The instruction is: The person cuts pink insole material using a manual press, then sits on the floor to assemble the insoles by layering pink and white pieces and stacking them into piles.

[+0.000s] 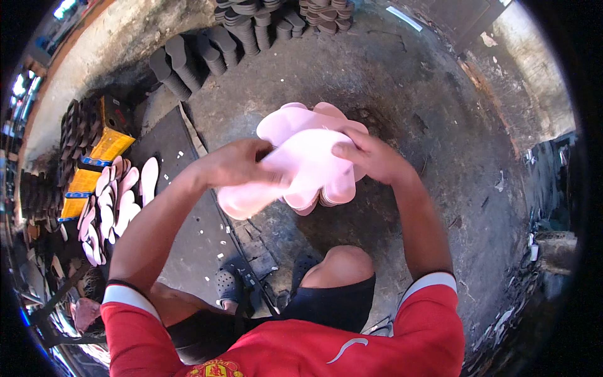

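In the head view, my left hand [254, 164] and right hand [372, 156] pinch a pink sole [314, 154] mid-picture, over a crisscrossed pink pile [340, 190], apparently already stacked; loose pink soles [149, 179] at nine o'clock seemingly remain unstacked.

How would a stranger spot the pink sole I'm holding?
On the dark floor, find the pile of pink soles near mid-view. Over it are your left hand and right hand, both on one pink sole. Unlike the piled ones, it is held, slanting across them with one end jutting toward the lower left.
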A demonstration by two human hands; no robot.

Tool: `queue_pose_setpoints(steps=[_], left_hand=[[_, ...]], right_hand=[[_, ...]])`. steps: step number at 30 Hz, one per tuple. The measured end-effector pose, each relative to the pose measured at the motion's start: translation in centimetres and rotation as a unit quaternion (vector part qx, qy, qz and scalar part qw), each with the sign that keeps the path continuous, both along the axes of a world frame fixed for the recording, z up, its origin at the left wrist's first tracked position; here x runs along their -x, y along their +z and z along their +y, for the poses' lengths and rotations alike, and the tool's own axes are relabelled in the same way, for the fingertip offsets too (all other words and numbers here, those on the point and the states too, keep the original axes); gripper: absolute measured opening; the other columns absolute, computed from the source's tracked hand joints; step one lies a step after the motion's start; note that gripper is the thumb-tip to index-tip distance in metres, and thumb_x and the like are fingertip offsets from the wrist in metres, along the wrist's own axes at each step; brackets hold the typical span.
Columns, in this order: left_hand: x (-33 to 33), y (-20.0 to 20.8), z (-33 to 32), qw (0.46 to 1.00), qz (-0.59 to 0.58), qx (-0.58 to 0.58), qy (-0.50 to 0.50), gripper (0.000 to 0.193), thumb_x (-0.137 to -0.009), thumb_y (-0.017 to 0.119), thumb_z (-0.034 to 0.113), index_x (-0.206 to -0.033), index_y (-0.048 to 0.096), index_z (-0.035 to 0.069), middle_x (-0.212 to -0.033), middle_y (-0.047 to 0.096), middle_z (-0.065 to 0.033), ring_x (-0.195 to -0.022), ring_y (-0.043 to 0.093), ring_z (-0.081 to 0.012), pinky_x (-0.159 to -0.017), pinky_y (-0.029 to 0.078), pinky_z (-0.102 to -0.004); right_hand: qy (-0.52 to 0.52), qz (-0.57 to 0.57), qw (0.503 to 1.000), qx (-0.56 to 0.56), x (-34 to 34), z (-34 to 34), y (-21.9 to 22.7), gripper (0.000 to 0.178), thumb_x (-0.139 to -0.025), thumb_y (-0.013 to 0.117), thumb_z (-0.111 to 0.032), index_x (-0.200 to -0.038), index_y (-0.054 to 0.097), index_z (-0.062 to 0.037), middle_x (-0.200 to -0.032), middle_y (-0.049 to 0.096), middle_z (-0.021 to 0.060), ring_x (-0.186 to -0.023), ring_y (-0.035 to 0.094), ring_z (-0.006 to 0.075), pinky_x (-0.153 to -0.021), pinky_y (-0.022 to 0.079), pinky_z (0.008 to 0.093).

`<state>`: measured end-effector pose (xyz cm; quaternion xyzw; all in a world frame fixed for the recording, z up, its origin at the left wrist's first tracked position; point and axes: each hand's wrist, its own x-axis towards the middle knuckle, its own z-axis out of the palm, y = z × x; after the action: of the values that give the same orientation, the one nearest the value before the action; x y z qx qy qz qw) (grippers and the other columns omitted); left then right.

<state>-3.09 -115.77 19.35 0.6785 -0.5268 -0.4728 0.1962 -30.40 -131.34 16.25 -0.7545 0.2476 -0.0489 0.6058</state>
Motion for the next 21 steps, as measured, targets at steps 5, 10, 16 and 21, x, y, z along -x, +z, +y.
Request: queue_pose_setpoints(steps=[5, 10, 16, 21], left_hand=[[-0.7, -6.9, -4.6, 0.933, 0.056, 0.147, 0.323, 0.058, -0.098, 0.071, 0.035, -0.146, 0.057, 0.004, -0.131, 0.067, -0.0139, -0.116, 0.065, -0.0237, -0.097, 0.053, -0.04], [0.4, -8.9, -3.0, 0.926, 0.203, 0.019, 0.316, 0.049, -0.102, 0.067, 0.022, -0.147, 0.058, 0.006, -0.123, 0.071, -0.0067, -0.107, 0.066, -0.0165, -0.091, 0.055, -0.0359], [-7.5, -4.6, -0.2, 0.968, -0.13, 0.012, 0.214, 0.062, -0.099, 0.067, 0.049, -0.141, 0.063, 0.004, -0.128, 0.073, -0.0133, -0.111, 0.069, -0.0235, -0.095, 0.055, -0.0384], [-26.2, -0.8, 13.1, 0.86, -0.39, 0.216, 0.25, 0.054, -0.092, 0.071, 0.045, -0.124, 0.071, 0.002, -0.118, 0.074, -0.0197, -0.107, 0.073, -0.0333, -0.093, 0.056, -0.0414]], right_hand=[[-0.137, 0.019, 0.96, -0.245, 6.3, 0.8, -5.6, 0.048, -0.105, 0.06, -0.037, -0.14, 0.056, -0.004, -0.115, 0.065, 0.0044, -0.096, 0.059, 0.0138, -0.08, 0.049, 0.0305], [-0.179, 0.018, 0.957, -0.228, 6.9, 0.2, -8.3, 0.05, -0.104, 0.058, -0.04, -0.136, 0.059, -0.0021, -0.11, 0.068, 0.0045, -0.087, 0.06, 0.0149, -0.076, 0.049, 0.0305], [-0.199, 0.095, 0.972, -0.084, 8.9, -1.7, -7.9, 0.053, -0.104, 0.057, -0.042, -0.14, 0.059, -0.0036, -0.129, 0.066, 0.0114, -0.115, 0.062, 0.0241, -0.095, 0.052, 0.0414], [-0.359, 0.074, 0.889, 0.274, 7.8, -1.9, 5.1, 0.056, -0.104, 0.057, -0.05, -0.141, 0.06, -0.0078, -0.134, 0.063, 0.0079, -0.119, 0.059, 0.0217, -0.1, 0.046, 0.0402]])
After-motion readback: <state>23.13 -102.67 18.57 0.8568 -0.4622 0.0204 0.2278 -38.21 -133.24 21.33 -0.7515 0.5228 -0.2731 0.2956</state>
